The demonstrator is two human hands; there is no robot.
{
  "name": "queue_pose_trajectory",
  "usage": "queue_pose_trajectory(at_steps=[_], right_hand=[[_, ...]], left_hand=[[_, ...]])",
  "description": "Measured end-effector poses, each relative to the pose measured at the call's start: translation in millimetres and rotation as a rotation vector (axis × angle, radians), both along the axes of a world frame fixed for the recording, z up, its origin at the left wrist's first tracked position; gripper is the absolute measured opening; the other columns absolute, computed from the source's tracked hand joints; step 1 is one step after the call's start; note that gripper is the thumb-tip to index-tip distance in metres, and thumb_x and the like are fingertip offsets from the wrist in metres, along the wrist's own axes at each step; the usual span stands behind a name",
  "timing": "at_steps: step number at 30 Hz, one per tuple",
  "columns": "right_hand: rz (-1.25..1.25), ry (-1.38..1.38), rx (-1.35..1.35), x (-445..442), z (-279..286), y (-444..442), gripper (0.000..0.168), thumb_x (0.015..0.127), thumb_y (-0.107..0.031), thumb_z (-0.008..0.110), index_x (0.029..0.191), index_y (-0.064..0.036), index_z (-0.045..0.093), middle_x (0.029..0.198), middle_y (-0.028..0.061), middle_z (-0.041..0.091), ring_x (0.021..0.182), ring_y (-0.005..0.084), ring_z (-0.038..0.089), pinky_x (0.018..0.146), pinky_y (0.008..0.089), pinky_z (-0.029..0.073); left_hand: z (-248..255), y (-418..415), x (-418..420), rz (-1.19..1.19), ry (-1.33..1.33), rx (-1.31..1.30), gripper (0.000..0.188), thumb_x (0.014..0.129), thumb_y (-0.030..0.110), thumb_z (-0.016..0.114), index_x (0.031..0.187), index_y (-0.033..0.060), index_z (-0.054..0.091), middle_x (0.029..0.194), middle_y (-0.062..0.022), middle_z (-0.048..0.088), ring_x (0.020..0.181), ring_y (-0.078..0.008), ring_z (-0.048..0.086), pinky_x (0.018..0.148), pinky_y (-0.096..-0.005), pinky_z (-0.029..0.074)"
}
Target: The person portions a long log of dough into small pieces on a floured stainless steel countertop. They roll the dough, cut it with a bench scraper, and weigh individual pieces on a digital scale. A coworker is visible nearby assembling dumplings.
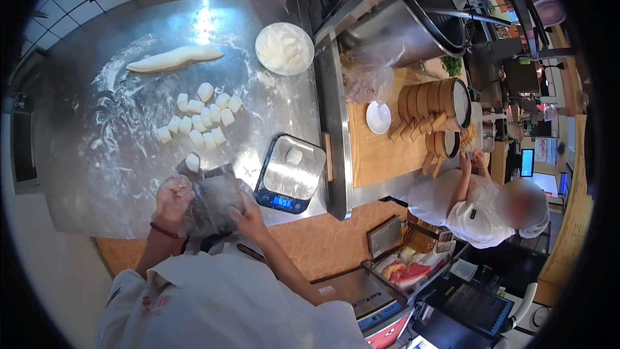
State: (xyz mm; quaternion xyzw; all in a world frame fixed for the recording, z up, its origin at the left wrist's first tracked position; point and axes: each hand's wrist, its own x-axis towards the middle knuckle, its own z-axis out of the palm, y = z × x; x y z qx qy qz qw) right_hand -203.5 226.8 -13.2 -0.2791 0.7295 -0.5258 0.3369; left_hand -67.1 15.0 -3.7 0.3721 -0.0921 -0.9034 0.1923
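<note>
Between my hands at the front edge of the steel table is a clear plastic bag or sheet (213,203), stretched and blurred. My left hand (173,198), flour on its fingers, grips one side of it; my right hand (248,214) pinches the other side. One dough piece (192,161) lies just beyond my left hand. Farther in is a loose cluster of several cut dough pieces (206,116), and behind them a long dough roll (175,59). To the right of my right hand stands a digital kitchen scale (276,177), its display lit, with a dough piece (294,156) on its plate.
A bowl of flour (285,48) sits at the table's back right. Flour streaks the steel table (87,169). Beyond its raised edge, a wooden counter (368,155) bears stacked bamboo steamers (426,102) and a white bowl (378,117). A co-worker (479,203) works there.
</note>
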Motion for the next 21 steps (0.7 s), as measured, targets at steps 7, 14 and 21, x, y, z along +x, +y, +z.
queue_pose_trajectory(at_steps=[7,14,21], right_hand=[[0.3,0.157,0.518,-6.7,34.2,-41.5,0.048,0.084,-0.014,0.067,0.127,0.001,0.053,0.114,0.0279,0.064,0.106,0.047,0.062,0.095,0.0491,0.049],[0.082,0.644,0.272,-60.1,34.4,8.2,0.041,0.086,-0.014,0.066,0.125,-0.003,0.059,0.112,0.0211,0.067,0.1,0.0405,0.066,0.087,0.0448,0.055],[-0.154,0.702,0.33,-169.5,74.9,41.8,0.045,0.08,-0.007,0.073,0.124,-0.004,0.06,0.114,0.0217,0.065,0.102,0.0424,0.062,0.088,0.0488,0.051]], left_hand=[[48.2,-6.6,1.1,0.248,-0.236,0.111,0.023,0.087,0.017,0.05,0.065,0.0111,0.044,0.061,-0.0007,0.037,0.057,-0.0156,0.038,0.054,-0.0297,0.034],[11.9,-7.6,22.7,0.006,-0.113,-0.006,0.02,0.106,0.021,0.044,0.096,0.0087,0.055,0.06,0.0046,0.036,0.05,-0.0086,0.036,0.044,-0.0243,0.03],[46.6,-1.2,-5.6,0.045,-0.446,-0.139,0.028,0.101,0.007,0.053,0.128,0.0015,0.053,0.093,-0.0099,0.062,0.054,-0.0086,0.046,0.046,-0.0234,0.04]])
